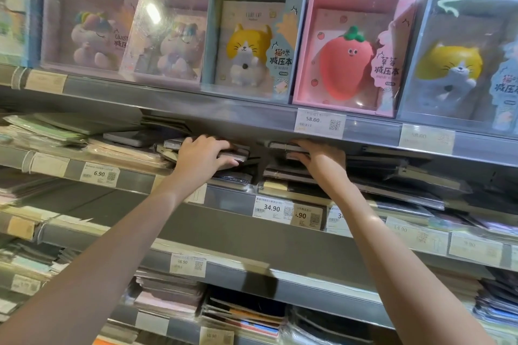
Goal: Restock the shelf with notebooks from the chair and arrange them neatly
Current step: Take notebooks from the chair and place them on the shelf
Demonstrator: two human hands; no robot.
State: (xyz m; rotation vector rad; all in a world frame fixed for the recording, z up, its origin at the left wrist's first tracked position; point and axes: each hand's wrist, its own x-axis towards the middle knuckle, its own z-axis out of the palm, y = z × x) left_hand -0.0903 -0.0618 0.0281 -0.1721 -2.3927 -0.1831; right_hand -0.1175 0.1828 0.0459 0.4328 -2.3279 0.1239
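Under the top shelf's grey lip [252, 117], two stacks of dark notebooks are kept apart by a black divider [262, 158]. The left stack [235, 152] is grasped by the left hand [200, 155], fingers curled over its upper book. The right stack [280, 145] is gripped at its edge by the right hand [322, 161]. Boxed cat [253, 39] and strawberry [351, 50] notebooks are displayed above.

Things that are hard to see

The upper shelf [252, 117] hides the backs of the dark notebooks [232, 154]. The far right price tag [426, 138] is too blurry to read.
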